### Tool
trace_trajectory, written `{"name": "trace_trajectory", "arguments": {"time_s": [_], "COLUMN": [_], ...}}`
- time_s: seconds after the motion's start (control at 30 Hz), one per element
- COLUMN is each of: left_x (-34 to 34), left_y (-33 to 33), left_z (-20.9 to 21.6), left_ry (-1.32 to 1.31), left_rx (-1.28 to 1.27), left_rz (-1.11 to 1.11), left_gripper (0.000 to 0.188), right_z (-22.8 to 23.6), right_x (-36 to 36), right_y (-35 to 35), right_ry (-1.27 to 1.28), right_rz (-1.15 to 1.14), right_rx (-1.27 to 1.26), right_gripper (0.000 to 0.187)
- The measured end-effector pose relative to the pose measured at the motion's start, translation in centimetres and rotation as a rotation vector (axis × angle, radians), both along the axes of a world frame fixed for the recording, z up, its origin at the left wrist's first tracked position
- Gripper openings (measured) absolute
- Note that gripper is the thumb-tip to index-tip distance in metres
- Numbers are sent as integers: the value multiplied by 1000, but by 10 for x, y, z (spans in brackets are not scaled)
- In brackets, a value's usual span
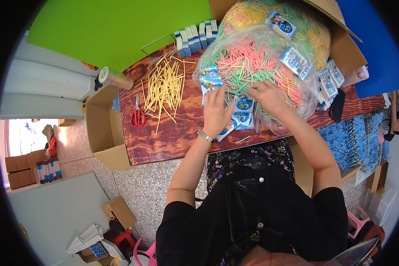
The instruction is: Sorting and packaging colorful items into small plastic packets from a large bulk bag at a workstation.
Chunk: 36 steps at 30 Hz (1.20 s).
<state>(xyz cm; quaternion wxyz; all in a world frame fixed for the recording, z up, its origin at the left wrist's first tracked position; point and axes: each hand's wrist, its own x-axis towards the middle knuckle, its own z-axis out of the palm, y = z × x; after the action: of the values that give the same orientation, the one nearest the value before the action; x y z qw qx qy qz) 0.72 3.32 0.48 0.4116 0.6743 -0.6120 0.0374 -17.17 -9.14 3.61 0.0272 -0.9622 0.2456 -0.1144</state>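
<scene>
My left hand (216, 114) lies over small blue-and-white packets (211, 82) at the near left edge of a clear plastic bag (281, 128). Its fingers are stretched out, with the thumb apart. Over the bag, my right hand (270, 98) reaches in from the right, fingers spread on a heap of thin pink and green sticks (248, 62). The fingertips touch the heap, and I see nothing held in them. Between and below the hands sit more blue-and-white packets (244, 119). One loose green stick (243, 139) rests near the table's front edge.
Yellow sticks (166, 86) lie piled left on the wooden table (173, 144), beside red-handled scissors (138, 116). Blue-and-white packs (195, 39) stand in a row behind. A cardboard box (348, 48) rises at the back right; a dark phone (337, 106) lies at the right.
</scene>
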Motion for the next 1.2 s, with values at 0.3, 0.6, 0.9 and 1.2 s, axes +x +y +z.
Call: {"name": "trace_trajectory", "arguments": {"time_s": [0.3,0.6,0.9,1.2], "left_x": [-33,-38,-38,-36], "left_y": [-32,-35,-31,-27], "left_z": [33,17,5,0], "left_ry": [856,734,784,750], "left_rx": [313,217,276,264], "left_rz": [-319,-305,-308,-252], "left_gripper": [20,31,31,28], "right_z": [81,16,-30,-11], "right_x": [-28,-121,-110,-112], "right_y": [-17,-44,-42,-55], "right_ry": [-386,-207,161,67], "right_rz": [-45,-203,-400,-293], "right_rx": [815,457,-86,-32], "right_gripper": [13,25,11,23]}}
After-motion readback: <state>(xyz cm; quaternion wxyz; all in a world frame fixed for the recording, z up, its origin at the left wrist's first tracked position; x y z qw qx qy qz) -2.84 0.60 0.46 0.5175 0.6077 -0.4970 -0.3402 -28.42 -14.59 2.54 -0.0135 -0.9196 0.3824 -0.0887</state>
